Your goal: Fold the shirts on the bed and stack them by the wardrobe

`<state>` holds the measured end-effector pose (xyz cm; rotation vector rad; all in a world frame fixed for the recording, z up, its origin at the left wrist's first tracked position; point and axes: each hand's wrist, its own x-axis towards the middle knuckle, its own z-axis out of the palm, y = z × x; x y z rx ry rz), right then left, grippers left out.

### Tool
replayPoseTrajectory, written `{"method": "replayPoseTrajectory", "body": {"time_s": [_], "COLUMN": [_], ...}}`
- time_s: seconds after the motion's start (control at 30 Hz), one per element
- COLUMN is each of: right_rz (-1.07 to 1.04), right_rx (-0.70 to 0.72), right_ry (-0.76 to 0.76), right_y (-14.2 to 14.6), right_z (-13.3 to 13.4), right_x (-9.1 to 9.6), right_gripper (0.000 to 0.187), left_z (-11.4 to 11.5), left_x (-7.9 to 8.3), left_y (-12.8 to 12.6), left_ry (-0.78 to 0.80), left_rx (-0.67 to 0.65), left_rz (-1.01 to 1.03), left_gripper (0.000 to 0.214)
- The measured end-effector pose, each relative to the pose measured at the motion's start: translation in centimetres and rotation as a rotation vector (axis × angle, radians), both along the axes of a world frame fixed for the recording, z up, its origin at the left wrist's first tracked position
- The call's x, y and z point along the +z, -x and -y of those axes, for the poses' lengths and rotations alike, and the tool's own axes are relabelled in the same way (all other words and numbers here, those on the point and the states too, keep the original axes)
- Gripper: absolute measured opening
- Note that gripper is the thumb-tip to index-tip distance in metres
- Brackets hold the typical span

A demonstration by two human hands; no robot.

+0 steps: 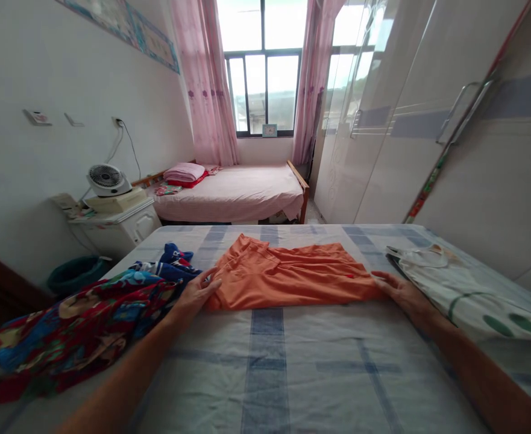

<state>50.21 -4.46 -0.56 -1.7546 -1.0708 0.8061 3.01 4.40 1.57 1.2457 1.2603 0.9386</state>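
An orange pair of trousers [287, 274] lies folded flat across the middle of the bed [265, 361], which has a pale sheet with blue checks. My left hand [197, 292] rests flat at the garment's left end, fingers stretched out over its edge. At the right end my right hand [398, 289] lies flat too, fingertips touching the cloth. Neither hand grips anything.
A heap of red, blue and green patterned clothes [79, 319] lies at the bed's left. A white garment with green marks [464, 289] lies at the right. Beyond are a pink bed [233, 193], a nightstand with a small fan [106, 179], a green basin [73, 274] and a wardrobe [428, 120].
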Motion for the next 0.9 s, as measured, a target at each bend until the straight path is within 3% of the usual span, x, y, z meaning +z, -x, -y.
{"method": "replayPoseTrajectory", "body": {"time_s": [0.1,0.23,0.4,0.6,0.8,0.9], "right_rz": [0.010,0.013,0.043,0.072,0.304,0.356], "right_rx": [-0.068,-0.102,-0.009,0.030,0.138,0.126], "right_ry": [-0.105,-0.237,-0.091,-0.209,-0.016,-0.056], "right_y": [0.7,1.0,0.9,0.2,-0.3,-0.2], "right_z": [-0.4,0.3,0.8,1.0,1.9,2.0], "right_x": [0.3,0.8,1.0,1.2,0.9,0.9], "right_gripper": [0.041,0.039,0.044,0.044,0.045,0.046], "left_z": [-0.1,1.8,3.8,3.9,4.2,4.5], "left_x": [0.9,1.8,1.4,0.4,0.4,0.2], "left_y": [-0.4,1.6,2.3,1.2,1.1,1.2], "left_ry": [-0.074,-0.169,-0.055,-0.076,-0.128,-0.076], "left_rx": [0.033,-0.113,-0.173,-0.130,-0.153,-0.176], "left_rz": [0.042,0.033,-0.174,-0.122,-0.248,-0.233], "left_gripper": [0.070,0.057,0.059,0.057,0.049,0.049]}}
